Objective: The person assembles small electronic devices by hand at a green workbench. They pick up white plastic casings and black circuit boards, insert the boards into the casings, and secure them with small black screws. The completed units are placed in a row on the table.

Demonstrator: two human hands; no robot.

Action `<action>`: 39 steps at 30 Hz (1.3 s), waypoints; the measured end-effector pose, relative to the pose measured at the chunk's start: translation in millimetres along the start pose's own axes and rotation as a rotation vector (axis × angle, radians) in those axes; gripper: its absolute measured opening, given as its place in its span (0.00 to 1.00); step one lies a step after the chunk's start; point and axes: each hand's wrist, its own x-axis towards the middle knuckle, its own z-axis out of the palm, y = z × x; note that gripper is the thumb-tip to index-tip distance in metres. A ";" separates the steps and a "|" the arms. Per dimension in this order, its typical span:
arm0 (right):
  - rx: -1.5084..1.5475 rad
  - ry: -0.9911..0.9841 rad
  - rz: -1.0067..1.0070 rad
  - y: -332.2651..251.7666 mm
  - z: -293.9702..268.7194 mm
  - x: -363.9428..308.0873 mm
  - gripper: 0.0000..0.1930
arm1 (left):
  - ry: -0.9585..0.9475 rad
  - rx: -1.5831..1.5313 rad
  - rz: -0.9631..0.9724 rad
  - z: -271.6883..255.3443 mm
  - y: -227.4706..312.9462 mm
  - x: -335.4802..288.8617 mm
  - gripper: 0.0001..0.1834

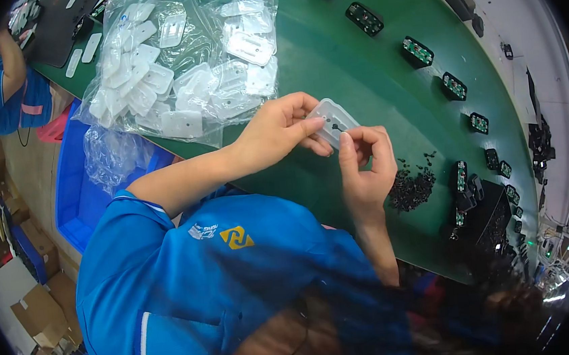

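both hands meet over the green belt (357,76), close in front of the blue-sleeved chest. left hand (279,132) is closed in a pinch on the near-left edge of a small clear plastic cover (334,120), thumb on top and fingers curled beneath, which holds the piece tilted up toward the face so its centre can be seen. right hand (364,164) comes up from below, fingers curled tight, thumb and forefinger tips pressed together at the cover's lower right side; it seems to pinch something tiny and dark against the cover, but whether a part sits between those fingertips is too small to tell. a dark dot shows near the middle of the cover. just right of the right hand, within short reach, lies a loose pile of small black parts (413,188), scattered flat on the belt, seemingly for easy picking one at a time. beyond the left hand, a crumpled clear bag of covers (179,58) lies open toward the hands, the same pale pieces heaped inside. to the left of the left forearm, lower than the belt, a blue bin (73,196) holds an empty-looking clear bag. farther right, black housings with green inserts (417,51) run spaced in a line along the belt's far curve. at far left another person's arm (13,59) works at a dark tray.
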 end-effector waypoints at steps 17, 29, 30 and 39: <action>0.094 0.062 0.244 -2.4 9.4 -16.4 0.07 | 0.030 0.464 0.502 9.7 -23.8 -4.6 0.06; 0.009 -0.026 0.099 1.5 -5.4 -24.2 0.05 | 0.026 0.138 0.243 13.4 -26.0 -10.3 0.05; 0.045 -0.025 0.119 1.1 -3.4 -26.8 0.05 | 0.022 0.136 0.265 14.5 -28.2 -10.5 0.05; 0.153 -0.091 0.244 -0.9 -10.2 -28.8 0.04 | -0.035 0.723 0.721 14.5 -28.6 -8.7 0.04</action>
